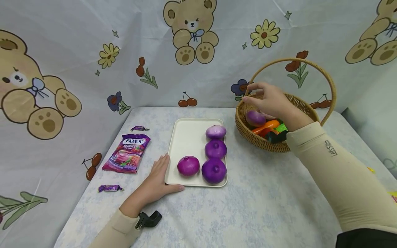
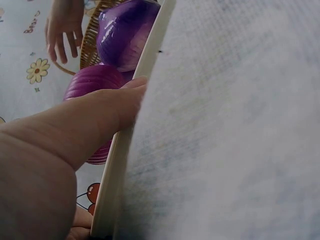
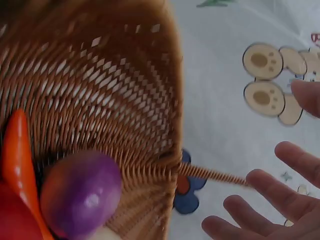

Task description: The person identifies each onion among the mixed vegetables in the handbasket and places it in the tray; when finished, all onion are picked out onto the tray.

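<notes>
A cream tray [image 1: 186, 137] lies mid-table with several purple onions [image 1: 214, 170] on it. My left hand [image 1: 159, 181] rests flat against the tray's near left corner, its thumb along the tray rim [image 2: 117, 165] in the left wrist view. My right hand [image 1: 268, 100] hovers open over a wicker basket [image 1: 248, 132] at the right, holding nothing. Just below its fingers [image 3: 260, 200] a purple onion [image 1: 255, 118] lies in the basket [image 3: 115, 90], beside an orange vegetable [image 1: 266, 125] and green pieces. The right wrist view shows that onion [image 3: 82, 192] apart from the fingers.
A purple candy bag [image 1: 127, 153] lies left of the tray, with two wrapped candies [image 1: 110, 188] near it. The basket's arched handle [image 1: 328, 79] rises over my right hand. A printed cloth backdrop stands close behind the table.
</notes>
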`<state>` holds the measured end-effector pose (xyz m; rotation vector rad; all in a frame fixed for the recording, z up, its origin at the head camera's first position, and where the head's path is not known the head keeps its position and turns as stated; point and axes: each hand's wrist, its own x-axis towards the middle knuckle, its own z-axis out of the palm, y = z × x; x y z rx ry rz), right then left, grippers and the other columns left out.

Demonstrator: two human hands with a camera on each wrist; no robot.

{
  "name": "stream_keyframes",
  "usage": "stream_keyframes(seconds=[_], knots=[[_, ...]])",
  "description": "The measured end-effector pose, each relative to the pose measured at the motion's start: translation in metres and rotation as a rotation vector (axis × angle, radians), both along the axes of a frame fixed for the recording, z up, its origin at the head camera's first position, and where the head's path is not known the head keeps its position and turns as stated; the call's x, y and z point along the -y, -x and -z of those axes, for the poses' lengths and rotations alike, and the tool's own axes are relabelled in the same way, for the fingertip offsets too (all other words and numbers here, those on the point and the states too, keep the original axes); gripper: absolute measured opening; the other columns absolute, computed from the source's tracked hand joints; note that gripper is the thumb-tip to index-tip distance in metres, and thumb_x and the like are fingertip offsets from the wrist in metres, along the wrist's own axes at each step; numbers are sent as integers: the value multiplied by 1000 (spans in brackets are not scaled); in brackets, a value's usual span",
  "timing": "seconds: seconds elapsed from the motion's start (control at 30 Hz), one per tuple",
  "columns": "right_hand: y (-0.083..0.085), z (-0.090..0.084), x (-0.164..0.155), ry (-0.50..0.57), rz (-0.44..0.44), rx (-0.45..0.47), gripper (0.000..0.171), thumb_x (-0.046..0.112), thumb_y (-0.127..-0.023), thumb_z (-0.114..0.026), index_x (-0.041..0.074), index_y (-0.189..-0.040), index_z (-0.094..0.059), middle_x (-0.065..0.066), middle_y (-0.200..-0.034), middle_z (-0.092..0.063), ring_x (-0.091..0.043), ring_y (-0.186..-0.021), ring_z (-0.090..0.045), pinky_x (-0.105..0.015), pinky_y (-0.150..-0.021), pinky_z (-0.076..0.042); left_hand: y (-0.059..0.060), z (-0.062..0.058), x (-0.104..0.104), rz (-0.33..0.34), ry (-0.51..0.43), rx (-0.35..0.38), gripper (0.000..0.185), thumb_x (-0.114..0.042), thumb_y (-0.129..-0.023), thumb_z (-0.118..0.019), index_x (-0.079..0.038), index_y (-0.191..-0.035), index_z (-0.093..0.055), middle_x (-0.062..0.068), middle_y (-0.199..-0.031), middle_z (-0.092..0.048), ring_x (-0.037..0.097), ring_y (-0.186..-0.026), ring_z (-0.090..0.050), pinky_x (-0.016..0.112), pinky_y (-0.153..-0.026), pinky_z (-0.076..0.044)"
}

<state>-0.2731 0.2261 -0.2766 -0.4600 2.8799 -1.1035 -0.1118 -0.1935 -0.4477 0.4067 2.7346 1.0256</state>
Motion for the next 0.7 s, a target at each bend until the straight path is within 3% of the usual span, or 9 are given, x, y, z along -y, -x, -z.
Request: stream_keyframes(seconds=[0.23, 0.7], knots=[[12, -2, -23, 14, 23, 32, 80, 54, -101, -67, 5, -159, -43, -22, -158, -43, -47, -143, -42, -67, -114, -35, 0, -1, 0, 1, -2, 8, 135, -64, -79, -87, 3, -167, -9, 17, -174, -6, 31, -159, 6, 52, -126, 2], [18, 5, -28, -17, -4, 55, 81, 51, -101, -69, -1, -157, -42, -26, -159, -41, -49, -142, -43, -66, -114, -36, 1, 0, 0, 0, 2, 10, 136, -66, -79, -86, 3, -167, -8, 17, -174, -5, 30, -159, 6, 51, -126, 3]])
